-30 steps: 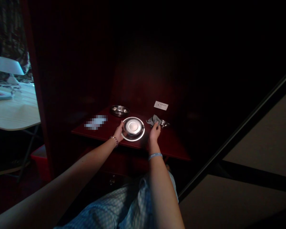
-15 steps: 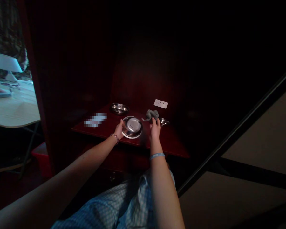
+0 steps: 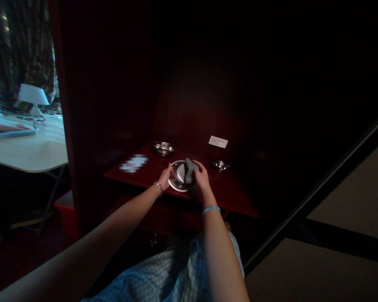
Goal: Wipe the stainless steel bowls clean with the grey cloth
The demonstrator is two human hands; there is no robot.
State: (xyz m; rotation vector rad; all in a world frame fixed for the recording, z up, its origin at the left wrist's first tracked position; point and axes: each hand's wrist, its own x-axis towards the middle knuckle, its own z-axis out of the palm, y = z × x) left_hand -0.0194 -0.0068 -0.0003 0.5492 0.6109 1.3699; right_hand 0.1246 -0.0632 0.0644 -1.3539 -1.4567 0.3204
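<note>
My left hand [image 3: 165, 177] grips the left rim of a shiny metal bowl [image 3: 177, 175], which is tilted with its underside facing me. In my right hand [image 3: 202, 176] is a bunched grey cloth [image 3: 190, 170], pressed against the right part of the bowl's underside. The cloth and my fingers hide that side of the bowl. Behind, on the dark red desk [image 3: 236, 197], one metal bowl [image 3: 164, 148] stands at the back left and a smaller metal bowl [image 3: 220, 166] at the right.
A blurred-out pale item [image 3: 134, 163] lies on the desk's left. A white socket plate [image 3: 218, 141] is on the back wall. Beyond the left partition are a light wooden table [image 3: 28, 147], a lamp [image 3: 34, 97] and another person's hand [image 3: 15, 127]. A red bin [image 3: 66, 214] stands below.
My right hand has brought the cloth left and down onto the bowl's underside. The small right bowl is now uncovered. The whole view has shifted slightly.
</note>
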